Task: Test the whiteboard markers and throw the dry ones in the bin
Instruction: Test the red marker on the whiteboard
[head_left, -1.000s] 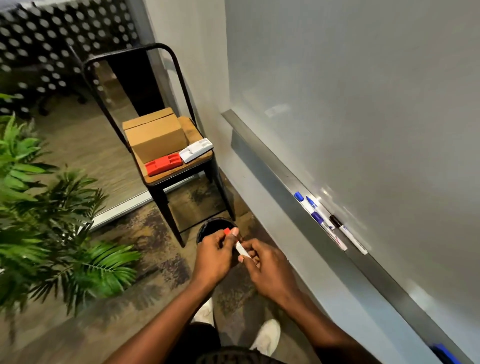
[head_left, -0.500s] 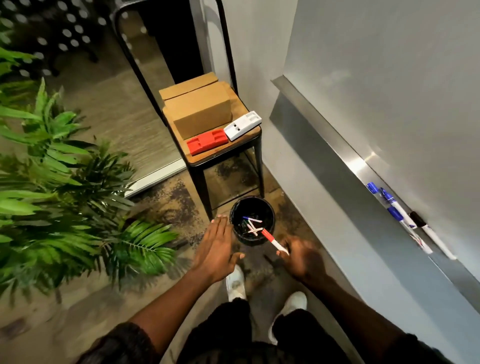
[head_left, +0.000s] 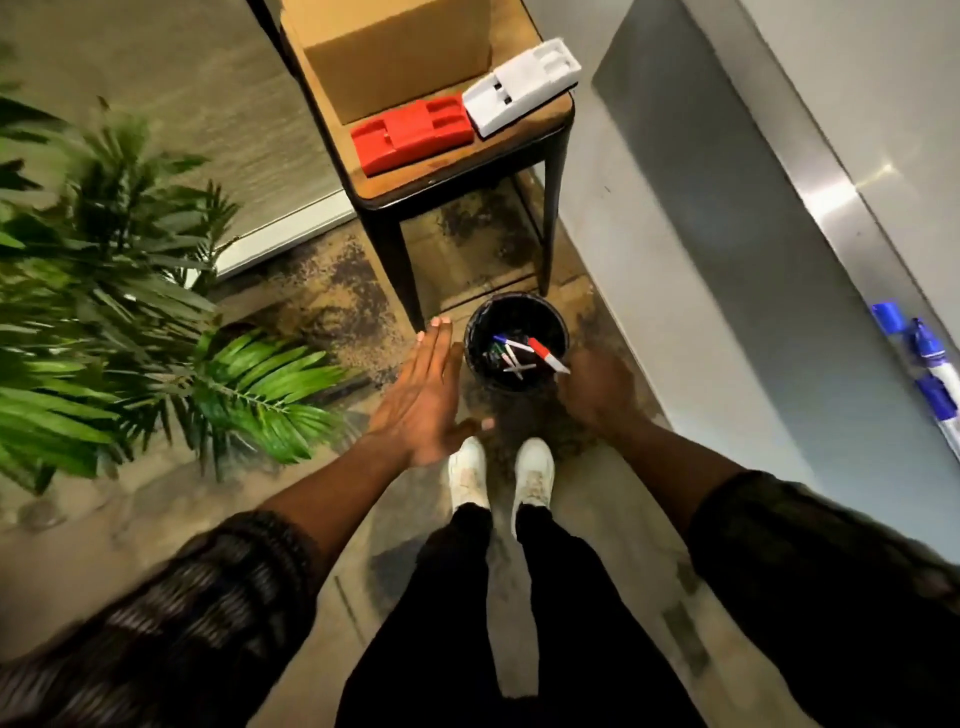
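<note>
Markers (head_left: 511, 358) in black bin (head_left: 519, 301) (red-capped one (head_left: 544, 355) uppermost)

Beyond the right grip (head_left: 597, 389), a chair (head_left: 509, 144) carries a cardboard box (head_left: 395, 57), with a red tray (head_left: 413, 134) and a white tray (head_left: 519, 85) side by side. A leafy plant (head_left: 130, 312) stands well to the grip's left.

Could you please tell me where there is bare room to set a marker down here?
The ledge is bare beyond the blue markers. The floor between plant and bin is open. The chair seat is crowded, only its front edge bare.
</note>
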